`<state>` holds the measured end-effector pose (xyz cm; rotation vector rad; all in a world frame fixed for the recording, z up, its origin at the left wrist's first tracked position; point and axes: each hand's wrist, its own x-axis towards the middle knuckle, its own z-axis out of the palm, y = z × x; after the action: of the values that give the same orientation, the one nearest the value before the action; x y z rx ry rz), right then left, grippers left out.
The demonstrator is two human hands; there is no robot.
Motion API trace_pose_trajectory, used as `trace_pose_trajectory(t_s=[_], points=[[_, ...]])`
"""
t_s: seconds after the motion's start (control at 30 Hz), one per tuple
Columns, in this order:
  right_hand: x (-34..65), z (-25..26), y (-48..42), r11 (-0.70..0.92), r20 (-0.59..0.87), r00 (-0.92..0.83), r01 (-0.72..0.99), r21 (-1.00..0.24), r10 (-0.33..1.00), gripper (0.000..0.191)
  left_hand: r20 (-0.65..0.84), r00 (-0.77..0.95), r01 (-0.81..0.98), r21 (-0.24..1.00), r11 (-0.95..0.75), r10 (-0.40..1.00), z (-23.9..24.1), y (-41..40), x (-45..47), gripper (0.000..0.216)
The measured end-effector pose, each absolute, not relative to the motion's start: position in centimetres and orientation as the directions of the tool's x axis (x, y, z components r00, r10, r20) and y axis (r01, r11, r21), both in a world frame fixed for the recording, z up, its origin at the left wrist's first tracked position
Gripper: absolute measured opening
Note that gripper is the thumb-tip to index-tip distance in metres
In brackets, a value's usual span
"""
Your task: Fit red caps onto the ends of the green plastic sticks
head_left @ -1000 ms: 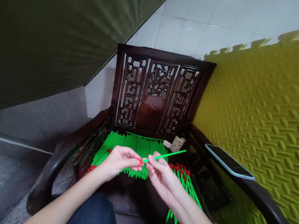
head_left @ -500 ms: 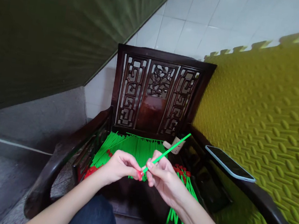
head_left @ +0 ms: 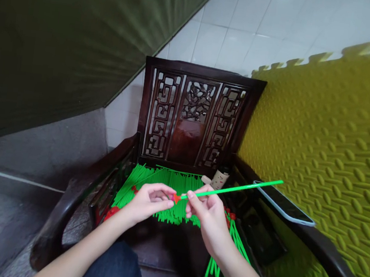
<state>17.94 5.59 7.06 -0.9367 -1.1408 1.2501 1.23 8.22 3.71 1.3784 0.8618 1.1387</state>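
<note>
My right hand (head_left: 208, 217) pinches a thin green stick (head_left: 239, 188) near its left end; the stick points right and slightly up, over the chair arm. A small red tip (head_left: 175, 197) sits on the stick's left end, and the fingers of my left hand (head_left: 148, 200) close on that red tip. Both hands hover over the seat of a dark carved wooden chair (head_left: 195, 113). Behind them lies a flat pile of bare green sticks (head_left: 162, 180). To the right of my right hand lies a bunch of green sticks with red tips (head_left: 232, 234).
A phone (head_left: 285, 204) lies on the chair's right armrest. A small bottle (head_left: 219, 178) stands at the seat's back right corner. A yellow foam mat (head_left: 333, 143) stands on the right, a dark green sheet at upper left. My knee in dark trousers (head_left: 115, 267) is below.
The green stick has swung from steeply tilted to nearly level and reaches farther right, past the phone. My right hand has risen slightly; my left hand stays on the red tip.
</note>
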Motion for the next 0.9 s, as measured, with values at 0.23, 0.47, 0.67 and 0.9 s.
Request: trace_pose_trajectory(t_s=[0.23, 0.47, 0.67, 0.9], points=[[17.8, 6.2, 5.7, 0.179, 0.195, -0.187, -0.098, -0.979, 0.963, 0.034, 0.292, 0.293, 0.213, 0.909, -0.359, 0.911, 3.3, 7.9, 1.3, 0.015], [17.5, 5.6, 5.7, 0.228, 0.229, -0.267, -0.036, -0.973, 0.936, 0.031, 0.241, 0.257, 0.190, 0.937, -0.294, 0.936, 3.5, 7.8, 1.3, 0.010], [18.0, 6.3, 5.3, 0.309, 0.293, -0.259, 0.025, -0.951, 0.921, 0.025, 0.195, 0.249, 0.145, 0.961, -0.236, 0.949, 3.6, 8.0, 1.4, 0.013], [17.4, 6.1, 4.9, 0.340, 0.325, -0.265, 0.011, -0.941, 0.908, 0.022, 0.223, 0.249, 0.201, 0.940, -0.276, 0.942, 3.8, 7.7, 1.6, 0.009]])
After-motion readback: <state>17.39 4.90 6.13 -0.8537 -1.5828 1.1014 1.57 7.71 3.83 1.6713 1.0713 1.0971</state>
